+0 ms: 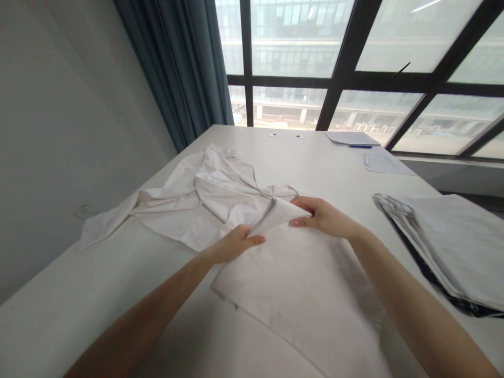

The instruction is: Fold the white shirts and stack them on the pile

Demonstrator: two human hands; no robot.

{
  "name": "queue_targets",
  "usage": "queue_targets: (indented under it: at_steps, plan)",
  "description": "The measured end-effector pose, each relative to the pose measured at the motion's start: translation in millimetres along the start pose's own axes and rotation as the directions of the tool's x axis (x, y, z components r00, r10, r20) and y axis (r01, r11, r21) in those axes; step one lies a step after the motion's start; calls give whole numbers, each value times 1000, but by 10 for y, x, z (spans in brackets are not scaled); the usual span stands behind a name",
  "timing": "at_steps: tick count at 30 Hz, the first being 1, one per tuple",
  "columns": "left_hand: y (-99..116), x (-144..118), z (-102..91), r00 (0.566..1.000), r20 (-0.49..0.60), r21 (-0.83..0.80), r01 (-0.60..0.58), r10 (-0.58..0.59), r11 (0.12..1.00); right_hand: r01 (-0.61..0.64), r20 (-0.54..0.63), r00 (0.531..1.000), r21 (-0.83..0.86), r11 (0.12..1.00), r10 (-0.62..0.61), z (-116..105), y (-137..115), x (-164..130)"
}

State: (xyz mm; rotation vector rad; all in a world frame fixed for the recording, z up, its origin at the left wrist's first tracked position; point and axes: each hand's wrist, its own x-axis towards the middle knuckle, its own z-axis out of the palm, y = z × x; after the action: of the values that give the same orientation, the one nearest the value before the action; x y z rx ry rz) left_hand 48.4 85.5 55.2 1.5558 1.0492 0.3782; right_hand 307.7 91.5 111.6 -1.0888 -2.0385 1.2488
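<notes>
Left hand: your left hand (232, 244) pinches the near edge of a lifted flap of the white cloth (303, 283), thumb on top and fingers curled under the fold.
Right hand: your right hand (321, 214) grips the far corner of the same flap, fingers closed over the edge, wrist low to the table (118, 294).
Cloth position: the flat part lies in front of you between both forearms, running to the near table edge; the raised flap sits at its far end, between the hands.
Neighbour: a crumpled white garment (205, 197) lies just beyond, touching or overlapping the flap's far side; I cannot tell which.
Step judged: a fold being formed at the far end of the cloth.
Technique: keep both pinches on the same edge so the flap stays taut; a slack span between the hands will likely crease.
Alignment: match the flap's corners to the side edges of the flat panel before pressing down.
Risk: the crumpled garment could get caught under the fold; lift the flap clear of it.
Smoothing: press from the centre outward once it lies flat.
Surroundings: a stack of folded grey fabric (452, 247) to your right, well apart; papers (354, 138) and a blue pen (360, 146) by the window (354, 63); dark curtain (177, 68) at left.
</notes>
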Motion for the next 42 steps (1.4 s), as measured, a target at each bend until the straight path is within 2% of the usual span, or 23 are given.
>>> queue_targets:
  at_steps: [3,5,8,10,13,14,16,19,22,27,32,35,38,42]
  plan:
    - [96,11,40,993,-53,147,-99,108,984,43,-41,998,-107,993,-48,-5,-144,-43]
    - [188,33,63,983,-44,224,-164,178,961,80,-69,993,-216,973,-97,2,-245,-35]
    - [341,53,13,975,11,212,-218,220,953,88,-208,965,-312,946,-158,21,-321,-20]
    - [435,45,-105,977,62,180,-213,206,960,74,-386,903,-294,953,-189,38,-299,-35]
    - [531,6,-376,976,88,257,-215,199,942,50,-642,752,-173,984,-151,65,-182,-96]
    - [548,-11,-468,974,68,309,-226,215,924,45,-693,712,-120,992,-116,73,-133,-122]
    - [558,-39,-615,967,0,386,-235,255,892,36,-732,681,-11,999,-33,89,-32,-170]
    - [534,-51,-700,946,-125,411,-224,299,884,36,-705,707,119,992,59,101,99,-214]
    - [492,-17,-659,915,-229,390,-227,332,893,76,-672,737,192,979,74,86,194,-217]
    - [418,69,-604,882,-312,286,-266,352,921,154,-678,731,273,950,76,5,280,-185]
    - [348,101,-656,916,-280,5,-297,286,955,168,-715,681,362,917,157,-43,305,-173]
    - [328,94,-678,937,-224,-88,-292,267,952,183,-714,680,385,905,166,-51,315,-176]
    - [319,77,-689,961,-146,-60,-246,235,967,194,-703,703,336,921,108,-66,344,-179]
    - [305,75,-701,975,-104,58,-194,199,979,191,-681,731,268,944,45,-112,402,-190]
